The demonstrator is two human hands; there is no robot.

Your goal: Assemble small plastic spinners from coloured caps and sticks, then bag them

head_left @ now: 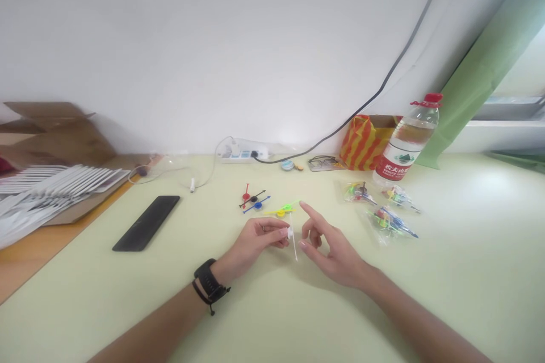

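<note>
My left hand [259, 240] pinches a small white disc with a thin white stick [293, 241] through it, held just above the pale green table [272, 306]. My right hand [327, 244] hovers right beside the white piece, index finger stretched out, other fingers loosely curled, holding nothing. Just beyond my fingers lie a yellow disc on a yellow-green stick [281, 210] and a small group of red, black and blue discs with sticks [254, 200].
Clear bags of coloured parts [385, 210] lie at the right near a water bottle [406, 144]. A black phone [147, 222] lies at the left, beside stacked white sheets [51, 187]. A power strip [244, 153], glasses [324, 163] and a striped bag [361, 142] line the wall.
</note>
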